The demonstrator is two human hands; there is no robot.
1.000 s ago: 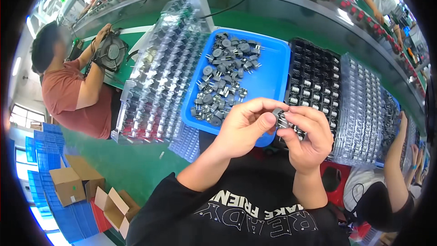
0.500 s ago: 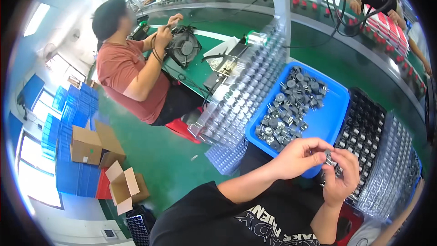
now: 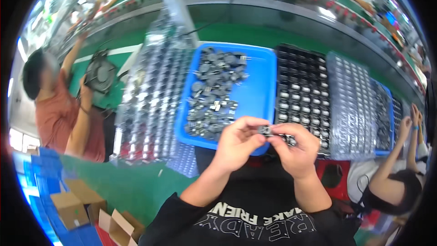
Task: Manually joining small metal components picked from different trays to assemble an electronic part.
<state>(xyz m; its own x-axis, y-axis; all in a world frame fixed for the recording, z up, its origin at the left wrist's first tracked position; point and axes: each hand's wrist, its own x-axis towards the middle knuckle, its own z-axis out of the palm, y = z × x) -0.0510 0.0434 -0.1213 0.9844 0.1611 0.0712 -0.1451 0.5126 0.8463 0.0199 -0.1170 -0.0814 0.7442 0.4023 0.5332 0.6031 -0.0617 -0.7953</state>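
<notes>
My left hand (image 3: 239, 143) and my right hand (image 3: 296, 148) meet in front of my chest, over the near edge of a blue tray (image 3: 260, 79). Between their fingertips they pinch a small grey part with shiny metal (image 3: 265, 130); its exact kind is too small to make out. Small metallic pieces also show by my right fingers, and I cannot tell whether they are held or lie beyond. In the blue tray lies a heap of dark grey round parts with metal pins (image 3: 211, 84), mostly on its left side.
Right of the blue tray stands a black tray (image 3: 300, 66) with rows of shiny-ended parts, then clear plastic pocket trays (image 3: 350, 100). More clear trays (image 3: 152, 95) stack at left. A co-worker (image 3: 68, 118) handles a black fan (image 3: 100, 75); another person (image 3: 396, 184) sits at right.
My view has swung to the right, so trays and co-workers have shifted left in the picture. Both hands stay together on the small part.
</notes>
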